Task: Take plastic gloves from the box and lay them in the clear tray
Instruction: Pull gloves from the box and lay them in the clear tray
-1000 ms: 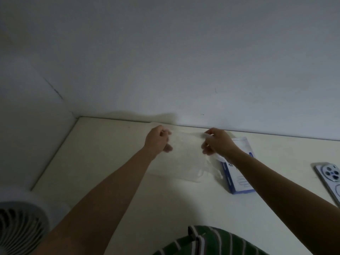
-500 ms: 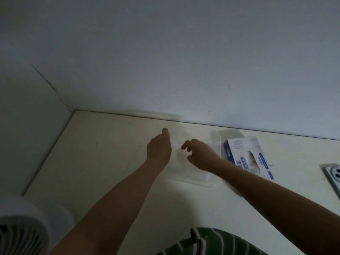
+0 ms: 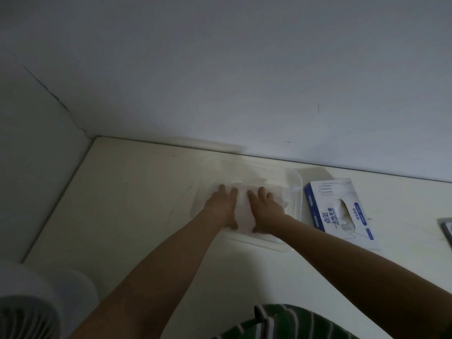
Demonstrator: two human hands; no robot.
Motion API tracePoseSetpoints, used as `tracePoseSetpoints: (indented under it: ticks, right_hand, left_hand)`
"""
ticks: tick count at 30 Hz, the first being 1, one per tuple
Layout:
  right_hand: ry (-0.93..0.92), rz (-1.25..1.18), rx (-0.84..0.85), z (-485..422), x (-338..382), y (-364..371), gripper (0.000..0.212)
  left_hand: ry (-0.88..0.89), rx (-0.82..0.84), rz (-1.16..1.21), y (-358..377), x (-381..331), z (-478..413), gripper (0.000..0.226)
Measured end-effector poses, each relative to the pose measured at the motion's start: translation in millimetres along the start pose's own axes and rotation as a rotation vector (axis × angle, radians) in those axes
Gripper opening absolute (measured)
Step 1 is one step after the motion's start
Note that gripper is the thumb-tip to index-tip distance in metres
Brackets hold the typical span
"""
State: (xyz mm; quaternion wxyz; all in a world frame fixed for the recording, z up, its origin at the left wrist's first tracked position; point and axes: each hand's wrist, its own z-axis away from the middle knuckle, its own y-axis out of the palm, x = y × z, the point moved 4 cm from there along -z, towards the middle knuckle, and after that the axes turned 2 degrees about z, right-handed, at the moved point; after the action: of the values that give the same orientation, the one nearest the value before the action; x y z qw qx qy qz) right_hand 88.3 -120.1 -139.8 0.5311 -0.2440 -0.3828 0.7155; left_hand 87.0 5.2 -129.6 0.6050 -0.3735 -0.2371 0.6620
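A clear tray (image 3: pixel 297 189) lies on the pale table near the back wall. Thin clear plastic gloves (image 3: pixel 242 211) lie flat inside it, hard to tell apart. My left hand (image 3: pixel 223 207) and my right hand (image 3: pixel 265 209) rest side by side, palms down with fingers straight, pressing the gloves onto the tray floor. To the right of the tray sits the blue and white glove box (image 3: pixel 342 214), with a bit of plastic showing in its top opening.
The table (image 3: pixel 134 204) meets walls at the back and left. A white fan (image 3: pixel 29 307) stands at the lower left corner. A phone's edge (image 3: pixel 446 228) shows at the far right. A green striped garment (image 3: pixel 281 321) is at the bottom.
Both hands held a glove stretched above the tray a second ago. They have since lowered it, let go and flattened onto it inside the tray.
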Motion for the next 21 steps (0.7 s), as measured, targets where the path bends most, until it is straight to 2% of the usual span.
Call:
tracePoseSetpoints:
  ticks: [2,4,13,15,16,19,21]
  right_hand:
    - [0.04,0.021,-0.008,1.8,-2.3,1.4,0.105]
    - [0.057,0.005,-0.007,2.5,-1.9,4.2,0.101]
    - [0.031,-0.003,0.048,8.4,0.1,-8.4,0.103]
    - [-0.032,-0.042,0.042,16.9,-1.1,-20.0,0.093]
    - [-0.069,-0.095,0.012,21.1,-2.7,-28.9,0.085]
    - [-0.159,-0.338,-0.179,42.6,-17.9,-65.0,0.045]
    - [-0.162,-0.463,-0.359,61.2,-42.8,-85.3,0.022]
  left_hand:
    - [-0.04,0.037,-0.005,9.7,6.3,-5.5,0.12]
    - [-0.053,0.013,-0.044,14.3,9.8,-8.4,0.127]
    - [-0.125,0.086,-0.035,8.3,9.0,-8.0,0.133]
    - [-0.15,0.071,0.015,-1.8,6.0,0.9,0.121]
    - [-0.153,0.02,0.022,-11.0,3.1,5.6,0.107]
    - [-0.126,-0.352,0.034,-46.9,-12.8,20.5,0.051]
    - [-0.067,-0.57,0.122,-63.2,-31.9,29.9,0.027]
